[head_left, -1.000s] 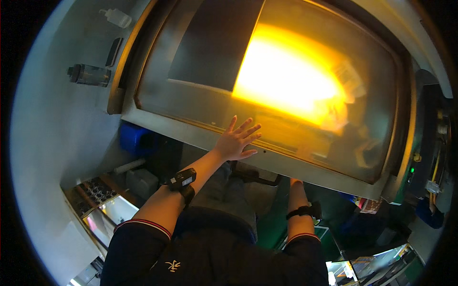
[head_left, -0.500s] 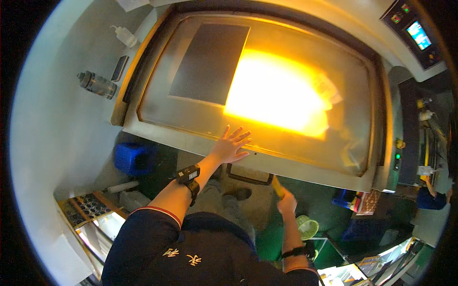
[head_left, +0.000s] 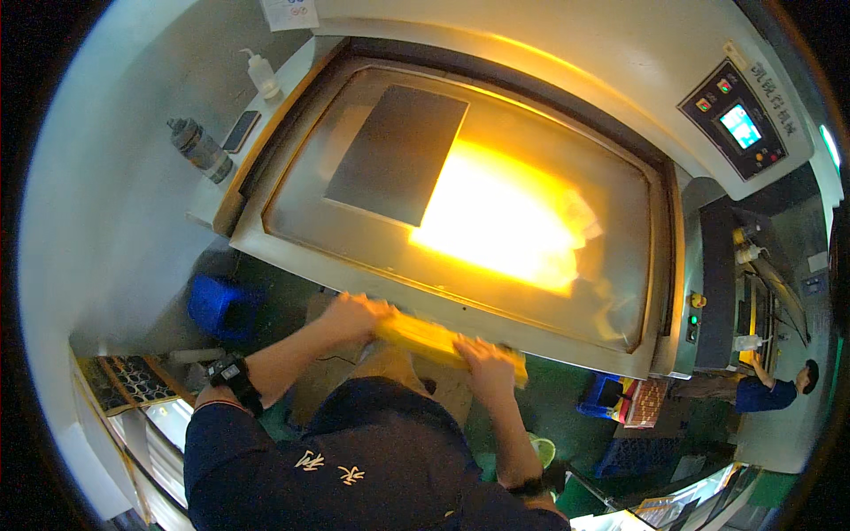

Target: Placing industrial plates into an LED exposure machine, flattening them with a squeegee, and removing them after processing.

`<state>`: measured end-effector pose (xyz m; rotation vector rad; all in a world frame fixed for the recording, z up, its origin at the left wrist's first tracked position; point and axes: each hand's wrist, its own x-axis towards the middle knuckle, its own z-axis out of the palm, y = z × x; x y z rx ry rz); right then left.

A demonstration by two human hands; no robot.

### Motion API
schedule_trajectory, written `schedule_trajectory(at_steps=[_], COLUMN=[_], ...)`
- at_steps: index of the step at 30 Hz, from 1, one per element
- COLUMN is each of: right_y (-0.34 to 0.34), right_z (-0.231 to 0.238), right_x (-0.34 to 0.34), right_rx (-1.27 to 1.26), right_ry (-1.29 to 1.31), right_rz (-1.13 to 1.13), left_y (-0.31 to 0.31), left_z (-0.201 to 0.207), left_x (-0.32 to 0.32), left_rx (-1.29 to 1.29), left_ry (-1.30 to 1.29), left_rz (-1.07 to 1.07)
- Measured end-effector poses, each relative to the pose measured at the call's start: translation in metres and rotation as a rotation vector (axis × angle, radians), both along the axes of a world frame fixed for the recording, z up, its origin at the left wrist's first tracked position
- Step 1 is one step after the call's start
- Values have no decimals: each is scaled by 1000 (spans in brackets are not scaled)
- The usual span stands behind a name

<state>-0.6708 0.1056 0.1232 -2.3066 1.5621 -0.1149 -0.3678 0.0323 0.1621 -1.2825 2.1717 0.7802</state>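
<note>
L hand (head_left: 352, 319) moved off machine rim (head_left: 465, 301) (nearby), fingers gripping yellow bar (head_left: 421, 337) w/ R hand (head_left: 487, 363).

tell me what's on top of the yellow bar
On the yellow bar: the left hand at its left end, the right hand near its right end. Between them its top shows bare. The parts under the hands and its underside cannot be seen.

It's a workshop — control panel (head_left: 740, 126), metal machine bed (head_left: 390, 248) and, dimly, perhaps another machine (head_left: 788, 301).
</note>
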Motion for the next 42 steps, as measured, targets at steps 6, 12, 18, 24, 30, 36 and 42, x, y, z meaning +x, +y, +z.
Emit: schedule_trajectory(at_steps=[6, 12, 18, 24, 30, 36, 42], right_y=[-138, -282, -571, -762, -745, -567, -245], right_z=[-85, -103, -97, -145, -142, -118, -102], right_x=[89, 125, 134, 117, 127, 164, 124], right_rx=[-59, -67, 45, -196, -207, -71, 223], right_ry=[129, 54, 188, 184, 240, 119, 131], right_rz=[80, 116, 76, -31, -52, -8, 202], left_y=[-94, -252, -546, -738, -722, -543, -239], left_z=[-116, -114, -123, -183, -163, -147, -94], left_x=[127, 174, 163, 166, 160, 188, 176], left_rx=[-435, -340, -352, -624, -723, -474, 53], left_ry=[-82, -124, 15, 254, 258, -32, -37], left_rz=[96, -130, 90, 85, 95, 114, 35])
